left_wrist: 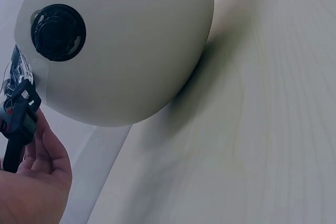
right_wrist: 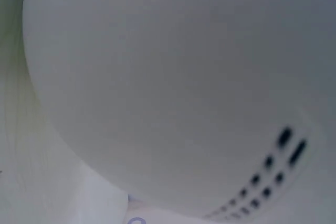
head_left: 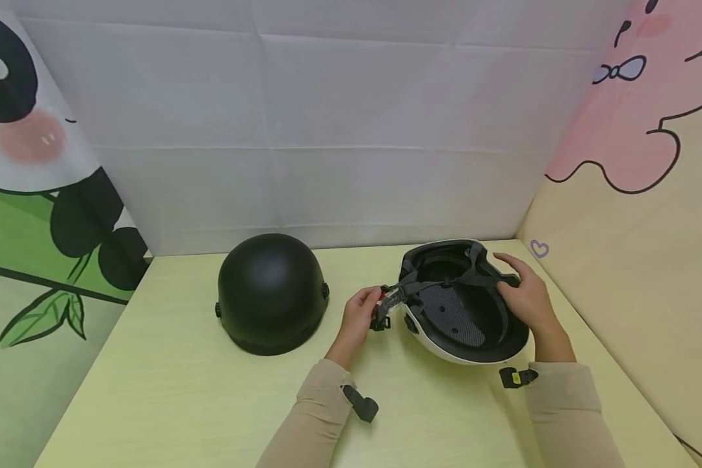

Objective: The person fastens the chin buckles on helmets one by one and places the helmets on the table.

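The person's left hand (head_left: 358, 318) is pinching the strap buckle (head_left: 381, 322) of a white helmet (head_left: 461, 318) resting upturned on the desk (head_left: 169, 403); the right hand (head_left: 526, 296) is gripping its rim. The shell is looking stiff, probably slippery, making the rim safest.

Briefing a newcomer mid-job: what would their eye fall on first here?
Probably the black helmet, dome up on the pale table, and, to its right, the upturned white helmet, showing its dark lining. Between them, the left grip pinches a strap with a black buckle, while the right grip holds the white helmet's right side. The big panda-like cartoon at far left stands out too.
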Motion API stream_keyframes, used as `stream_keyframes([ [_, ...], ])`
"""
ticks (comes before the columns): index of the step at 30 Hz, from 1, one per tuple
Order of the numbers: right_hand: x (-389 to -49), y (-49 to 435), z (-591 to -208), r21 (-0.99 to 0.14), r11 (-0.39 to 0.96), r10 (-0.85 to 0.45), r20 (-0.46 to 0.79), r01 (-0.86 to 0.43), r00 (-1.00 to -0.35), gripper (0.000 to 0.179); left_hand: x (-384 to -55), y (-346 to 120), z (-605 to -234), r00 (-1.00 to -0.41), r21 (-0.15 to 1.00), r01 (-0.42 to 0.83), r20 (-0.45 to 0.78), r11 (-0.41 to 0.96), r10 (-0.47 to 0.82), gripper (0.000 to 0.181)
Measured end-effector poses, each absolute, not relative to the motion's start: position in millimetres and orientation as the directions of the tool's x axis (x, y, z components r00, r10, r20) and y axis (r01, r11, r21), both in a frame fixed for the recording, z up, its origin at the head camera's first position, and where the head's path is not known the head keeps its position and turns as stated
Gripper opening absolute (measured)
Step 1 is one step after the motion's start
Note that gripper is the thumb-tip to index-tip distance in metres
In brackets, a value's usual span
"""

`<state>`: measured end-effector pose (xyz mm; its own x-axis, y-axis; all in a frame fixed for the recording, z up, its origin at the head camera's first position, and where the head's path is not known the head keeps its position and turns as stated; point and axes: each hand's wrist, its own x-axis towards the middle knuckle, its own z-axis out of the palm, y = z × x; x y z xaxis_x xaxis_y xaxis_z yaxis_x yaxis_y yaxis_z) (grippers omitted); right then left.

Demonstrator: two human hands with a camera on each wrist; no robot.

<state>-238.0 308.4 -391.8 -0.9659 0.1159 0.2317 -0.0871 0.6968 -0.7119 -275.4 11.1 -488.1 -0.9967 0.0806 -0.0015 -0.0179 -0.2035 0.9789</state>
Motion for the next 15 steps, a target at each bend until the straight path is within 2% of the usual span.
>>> stream_keyframes([
  [9,-236.2,292.1,-381.7,-0.690,0.684,0.017,0.339,-0.237,-0.941,0.052,-274.7,10.8,-486.4,-0.997,0.973,-0.022,-0.005,-0.228,0.077,0.032],
  [15,-238.5,284.9,-383.3,-0.675,0.677,-0.054,0.351,-0.293,-0.935,0.050,-275.1,9.9,-486.5,-0.996,0.970,-0.039,-0.018,-0.242,0.089,0.034],
])
